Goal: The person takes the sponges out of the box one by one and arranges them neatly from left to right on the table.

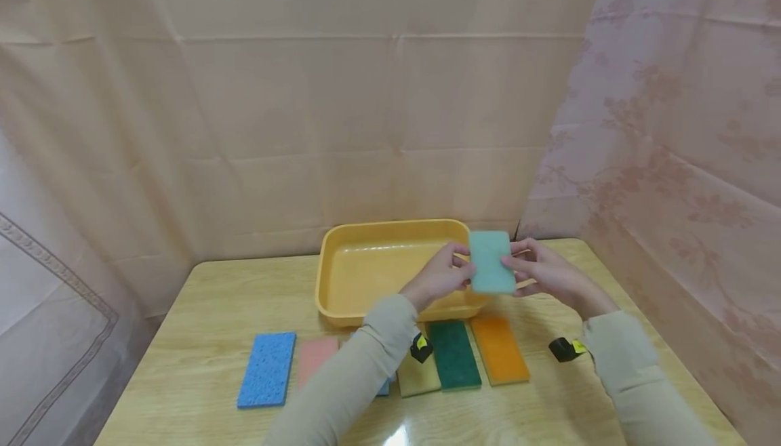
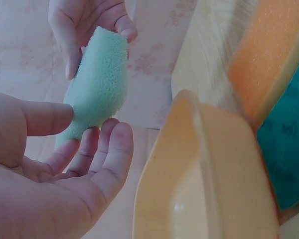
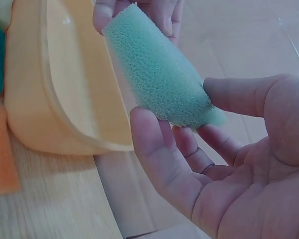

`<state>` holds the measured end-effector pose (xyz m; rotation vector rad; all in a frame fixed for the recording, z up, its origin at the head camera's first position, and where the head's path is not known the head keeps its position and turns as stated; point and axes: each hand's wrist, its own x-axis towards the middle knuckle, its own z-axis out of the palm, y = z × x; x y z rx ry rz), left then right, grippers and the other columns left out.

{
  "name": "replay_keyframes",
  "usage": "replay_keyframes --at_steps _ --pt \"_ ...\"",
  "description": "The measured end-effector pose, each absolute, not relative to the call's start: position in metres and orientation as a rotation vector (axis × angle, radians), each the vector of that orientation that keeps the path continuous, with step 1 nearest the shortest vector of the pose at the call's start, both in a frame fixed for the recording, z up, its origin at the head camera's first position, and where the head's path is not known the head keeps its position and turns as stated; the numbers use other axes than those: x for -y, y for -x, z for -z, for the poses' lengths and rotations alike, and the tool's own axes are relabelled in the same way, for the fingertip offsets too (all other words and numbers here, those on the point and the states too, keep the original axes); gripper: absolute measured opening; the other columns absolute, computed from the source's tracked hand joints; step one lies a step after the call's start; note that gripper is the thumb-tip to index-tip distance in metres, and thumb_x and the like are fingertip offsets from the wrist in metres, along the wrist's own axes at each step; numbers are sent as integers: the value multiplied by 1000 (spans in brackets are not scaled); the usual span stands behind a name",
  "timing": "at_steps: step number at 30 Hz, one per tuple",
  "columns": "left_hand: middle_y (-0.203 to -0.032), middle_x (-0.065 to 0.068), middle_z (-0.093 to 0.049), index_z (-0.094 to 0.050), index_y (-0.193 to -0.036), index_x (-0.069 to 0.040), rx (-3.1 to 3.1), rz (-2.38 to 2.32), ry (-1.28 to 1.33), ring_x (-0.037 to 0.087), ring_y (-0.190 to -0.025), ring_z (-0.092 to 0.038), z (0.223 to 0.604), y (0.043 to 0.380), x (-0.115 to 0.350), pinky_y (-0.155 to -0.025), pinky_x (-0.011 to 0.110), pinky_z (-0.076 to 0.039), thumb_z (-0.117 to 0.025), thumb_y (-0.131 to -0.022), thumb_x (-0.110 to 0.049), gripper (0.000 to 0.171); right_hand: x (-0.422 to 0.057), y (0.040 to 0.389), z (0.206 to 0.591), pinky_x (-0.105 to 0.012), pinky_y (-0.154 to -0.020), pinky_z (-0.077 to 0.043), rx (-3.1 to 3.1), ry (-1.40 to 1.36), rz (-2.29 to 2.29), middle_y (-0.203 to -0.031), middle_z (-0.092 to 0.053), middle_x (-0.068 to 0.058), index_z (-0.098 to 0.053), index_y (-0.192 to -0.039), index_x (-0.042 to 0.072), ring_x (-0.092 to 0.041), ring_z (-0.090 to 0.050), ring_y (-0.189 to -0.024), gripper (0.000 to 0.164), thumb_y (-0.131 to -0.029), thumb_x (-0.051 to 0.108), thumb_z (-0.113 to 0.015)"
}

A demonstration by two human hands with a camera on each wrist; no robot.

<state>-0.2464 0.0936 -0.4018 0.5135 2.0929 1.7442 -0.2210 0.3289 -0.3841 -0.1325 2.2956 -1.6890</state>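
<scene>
A mint-green sponge (image 1: 491,262) is held up over the right end of the yellow tub (image 1: 360,319). My left hand (image 1: 441,274) pinches its left edge between thumb and fingers. On the opposite edge, my right hand (image 1: 544,271) pinches it the same way. Seen from the left wrist, the porous sponge (image 2: 102,74) is side-on, with the left thumb pressed into its near end. From the right wrist view, the right thumb and fingers squeeze the near end of the sponge (image 3: 157,69).
Along the table's front lie a blue sponge (image 1: 266,370), a pink one (image 1: 316,356), a pale yellow one (image 1: 419,375), a dark green one (image 1: 454,358) and an orange one (image 1: 500,351). My left sleeve partly covers another blue sponge (image 1: 384,389). Curtains hang behind and beside the table.
</scene>
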Motion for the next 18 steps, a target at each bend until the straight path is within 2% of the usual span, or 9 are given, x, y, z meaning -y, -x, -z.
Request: replay_keyframes --at_steps 6,11,18 --pt "-103 8 -60 -51 -129 -6 -2102 -1711 -517 32 -94 -68 406 239 -102 -83 36 -59 -64 -101 -14 32 -339 212 389 -45 -82 -60 -2336 132 1650 -129 -44 -27 -27 -140 -7 -33 -60 -98 64 -104 34 -61" --pt "-102 6 -62 -53 -128 -7 -2103 -1687 -503 32 -94 -69 409 235 -110 -82 36 -59 -67 -100 -14 32 -348 204 392 -45 -82 -59 -2367 125 1624 -126 -46 -26 -29 -139 -6 -35 -60 -99 63 -104 35 -60" --pt "-104 6 -66 -57 -133 -3 -2136 -1622 -588 25 -90 -69 412 227 -117 -83 31 -58 -65 -100 -13 35 -359 194 402 -46 -82 -59 -2381 114 1612 -127 -46 -26 -29 -141 -7 -34 -59 -100 61 -105 33 -59"
